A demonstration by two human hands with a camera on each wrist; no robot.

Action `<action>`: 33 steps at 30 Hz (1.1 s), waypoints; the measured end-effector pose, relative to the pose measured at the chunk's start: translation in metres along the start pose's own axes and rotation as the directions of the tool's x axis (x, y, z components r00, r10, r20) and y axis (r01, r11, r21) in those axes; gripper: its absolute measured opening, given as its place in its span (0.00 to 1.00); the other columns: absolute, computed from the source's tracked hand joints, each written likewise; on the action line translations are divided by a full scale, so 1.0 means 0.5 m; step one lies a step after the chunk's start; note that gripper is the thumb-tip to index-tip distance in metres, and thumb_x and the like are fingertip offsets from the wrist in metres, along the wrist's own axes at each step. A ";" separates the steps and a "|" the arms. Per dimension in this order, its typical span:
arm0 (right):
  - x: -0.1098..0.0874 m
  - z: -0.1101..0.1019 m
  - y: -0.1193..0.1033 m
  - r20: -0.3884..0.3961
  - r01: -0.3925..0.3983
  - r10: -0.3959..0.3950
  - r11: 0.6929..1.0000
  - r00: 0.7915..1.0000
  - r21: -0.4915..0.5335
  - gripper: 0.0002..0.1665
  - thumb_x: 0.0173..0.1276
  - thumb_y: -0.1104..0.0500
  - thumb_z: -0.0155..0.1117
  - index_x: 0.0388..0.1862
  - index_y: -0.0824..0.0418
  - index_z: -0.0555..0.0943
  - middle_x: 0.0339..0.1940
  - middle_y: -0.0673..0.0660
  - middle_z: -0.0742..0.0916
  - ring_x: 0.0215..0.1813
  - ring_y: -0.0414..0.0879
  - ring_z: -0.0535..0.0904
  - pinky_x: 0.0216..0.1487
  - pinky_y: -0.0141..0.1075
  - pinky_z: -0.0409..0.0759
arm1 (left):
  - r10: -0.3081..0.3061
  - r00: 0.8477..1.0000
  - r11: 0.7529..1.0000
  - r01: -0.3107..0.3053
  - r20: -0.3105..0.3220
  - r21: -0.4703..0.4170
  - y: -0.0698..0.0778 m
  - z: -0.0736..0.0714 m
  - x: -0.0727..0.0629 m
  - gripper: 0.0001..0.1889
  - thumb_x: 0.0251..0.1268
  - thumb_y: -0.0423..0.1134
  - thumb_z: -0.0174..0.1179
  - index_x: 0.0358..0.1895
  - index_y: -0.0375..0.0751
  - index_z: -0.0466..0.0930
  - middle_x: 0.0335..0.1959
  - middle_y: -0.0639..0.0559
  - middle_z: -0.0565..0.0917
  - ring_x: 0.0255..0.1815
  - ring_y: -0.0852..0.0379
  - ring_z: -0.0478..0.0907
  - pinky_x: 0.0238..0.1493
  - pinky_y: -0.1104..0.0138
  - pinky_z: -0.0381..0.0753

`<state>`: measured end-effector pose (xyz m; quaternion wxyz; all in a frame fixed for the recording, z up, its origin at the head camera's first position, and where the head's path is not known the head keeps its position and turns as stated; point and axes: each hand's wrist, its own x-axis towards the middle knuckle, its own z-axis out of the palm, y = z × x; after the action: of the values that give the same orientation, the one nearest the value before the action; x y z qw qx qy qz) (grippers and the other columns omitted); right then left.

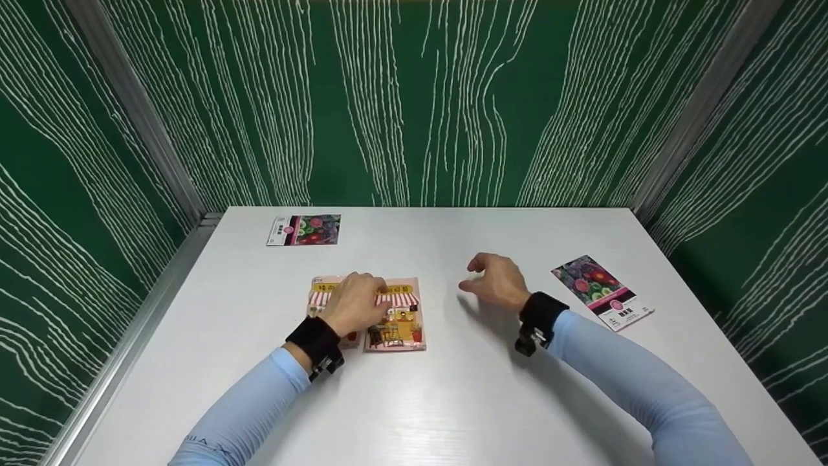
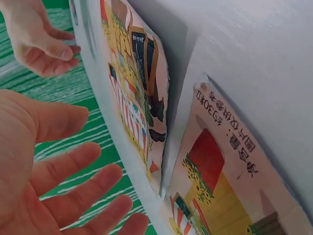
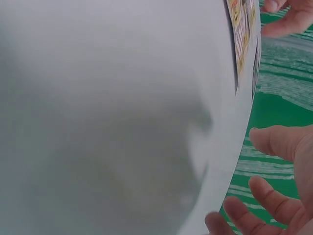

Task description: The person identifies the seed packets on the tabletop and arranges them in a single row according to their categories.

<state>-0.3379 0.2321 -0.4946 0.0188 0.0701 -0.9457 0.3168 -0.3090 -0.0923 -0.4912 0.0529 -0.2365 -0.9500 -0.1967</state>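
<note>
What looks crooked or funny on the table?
The flower packet on the right looks crooked: it lies slanted on the white table, while the pink packets sit fairly straight, side by side. The flower packet at the back left lies sideways, nearly in line with the back edge. I see nothing spilled.

Light blue sleeves (image 1: 634, 370), black wristbands (image 1: 542, 314), dark lettering (image 1: 207, 444)

Your white counter (image 1: 414, 401) sits inside green, white-streaked walls.
Before you rises the far wall (image 1: 446, 97); the left wall (image 1: 58, 181) and right wall (image 1: 776, 194) flank you. Grey posts (image 1: 139, 107) mark both far corners, a metal rail (image 1: 123, 349) lines your left, and light glares softly nearby.
</note>
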 end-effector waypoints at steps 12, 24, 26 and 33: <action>-0.007 -0.075 0.086 -0.073 -0.064 0.056 0.992 0.996 -0.106 0.37 0.65 0.44 0.79 0.65 0.65 0.81 0.58 0.72 0.86 0.56 0.66 0.83 0.61 0.60 0.79 | -0.040 0.998 0.999 0.041 0.043 -0.024 -0.009 -0.002 -0.014 0.14 0.74 0.45 0.70 0.53 0.40 0.91 0.47 0.44 0.91 0.51 0.43 0.84 0.56 0.50 0.84; -0.009 -0.136 0.172 -0.098 -0.130 0.111 0.968 0.989 -0.214 0.43 0.67 0.41 0.78 0.69 0.69 0.78 0.58 0.76 0.83 0.58 0.72 0.81 0.59 0.64 0.79 | 0.020 1.000 0.999 -0.020 0.012 -0.028 -0.010 0.004 -0.015 0.12 0.73 0.43 0.70 0.49 0.38 0.91 0.45 0.44 0.93 0.49 0.42 0.85 0.60 0.49 0.83; -0.012 -0.150 0.191 -0.102 -0.151 0.130 0.959 0.986 -0.239 0.45 0.67 0.40 0.77 0.69 0.70 0.77 0.59 0.78 0.82 0.60 0.75 0.81 0.58 0.66 0.79 | 0.031 0.999 0.999 -0.031 0.010 -0.022 -0.011 0.005 -0.015 0.12 0.73 0.43 0.70 0.49 0.38 0.91 0.45 0.44 0.93 0.49 0.41 0.86 0.64 0.49 0.83; -0.024 -0.200 0.244 -0.050 -0.254 0.249 0.940 0.967 -0.230 0.63 0.65 0.27 0.74 0.76 0.75 0.68 0.66 0.83 0.75 0.65 0.81 0.74 0.59 0.69 0.79 | 0.003 1.000 1.000 -0.003 0.017 -0.014 -0.011 0.004 -0.016 0.13 0.74 0.45 0.69 0.51 0.39 0.90 0.45 0.45 0.93 0.49 0.42 0.85 0.64 0.48 0.82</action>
<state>-0.3443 0.3899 -0.4885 -0.0039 -0.0571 -0.9774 0.2033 -0.3043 -0.0994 -0.4968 0.0433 -0.2402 -0.9487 -0.2012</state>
